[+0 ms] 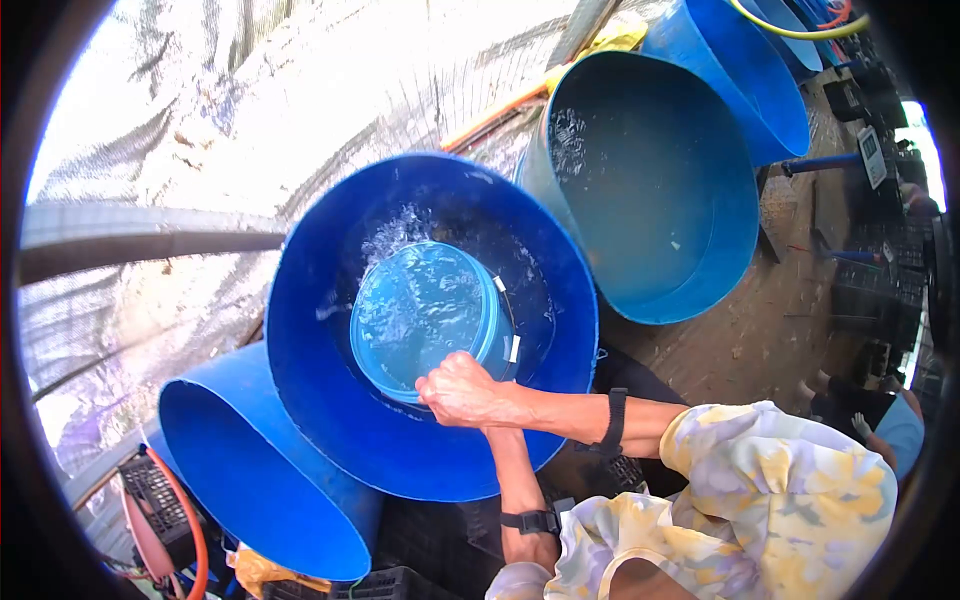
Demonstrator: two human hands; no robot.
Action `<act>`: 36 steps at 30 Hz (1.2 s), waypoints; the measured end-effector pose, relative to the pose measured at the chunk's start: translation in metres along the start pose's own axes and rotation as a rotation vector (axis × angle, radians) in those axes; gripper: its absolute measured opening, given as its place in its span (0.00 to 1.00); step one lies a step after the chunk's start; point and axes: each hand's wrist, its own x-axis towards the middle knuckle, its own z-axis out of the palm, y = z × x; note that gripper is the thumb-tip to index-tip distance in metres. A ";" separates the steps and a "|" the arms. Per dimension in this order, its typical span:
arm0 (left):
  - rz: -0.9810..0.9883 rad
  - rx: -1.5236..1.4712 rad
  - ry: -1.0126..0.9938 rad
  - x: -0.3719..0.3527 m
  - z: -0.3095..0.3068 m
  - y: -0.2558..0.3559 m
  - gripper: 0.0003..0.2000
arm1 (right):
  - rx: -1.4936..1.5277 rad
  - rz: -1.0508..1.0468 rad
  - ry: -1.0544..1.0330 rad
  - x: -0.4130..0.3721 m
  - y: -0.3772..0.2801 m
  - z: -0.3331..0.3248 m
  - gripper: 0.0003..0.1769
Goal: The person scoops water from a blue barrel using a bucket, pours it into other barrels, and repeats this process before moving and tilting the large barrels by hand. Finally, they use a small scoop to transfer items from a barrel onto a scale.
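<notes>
A light-blue bucket [497, 325] full of rippling water is tilted inside a large round blue tub [330, 400]. My right hand [462, 390] is closed around the bucket's near rim. My left forearm reaches up from below and passes behind my right wrist. The fingers of my left hand are hidden by the right arm and the bucket, so its grip does not show. A thin wire handle with a white piece [515, 349] hangs along the bucket's right side. Splashing water shows beside the bucket's far rim.
A second blue tub [735, 240] holds cloudy water at upper right. Another blue tub [755, 90] stands behind it. An open blue container [270, 480] leans at lower left, near an orange hose [190, 510] and black crates [385, 585]. Another person [890, 430] is at far right.
</notes>
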 end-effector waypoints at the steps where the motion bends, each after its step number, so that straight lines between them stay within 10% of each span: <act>1: -0.010 0.017 -0.081 -0.007 0.010 -0.004 0.36 | 0.019 -0.021 0.027 0.004 -0.008 -0.020 0.06; 4: 0.013 0.140 -0.297 -0.040 0.074 -0.017 0.36 | 0.064 -0.029 0.139 0.030 -0.039 -0.099 0.07; 6: 0.252 0.269 0.227 -0.093 0.145 -0.049 0.38 | 0.118 0.002 0.033 0.053 -0.034 -0.151 0.10; 12: 0.653 0.956 0.028 -0.169 0.293 -0.087 0.41 | 0.483 0.201 0.283 0.111 0.011 -0.283 0.16; 16: 1.091 1.283 -0.305 -0.197 0.365 -0.122 0.35 | 1.413 0.258 0.503 0.127 0.060 -0.310 0.11; 26: 2.379 2.118 -0.959 -0.279 0.395 -0.223 0.34 | 2.211 -0.038 0.683 0.122 0.086 -0.302 0.13; 33: 2.226 1.656 -0.460 -0.240 0.326 -0.091 0.25 | 1.673 0.206 0.592 0.106 0.007 -0.229 0.18; 36: 1.584 1.467 -0.031 -0.195 0.259 -0.030 0.25 | 1.298 0.311 0.439 0.081 0.014 -0.138 0.19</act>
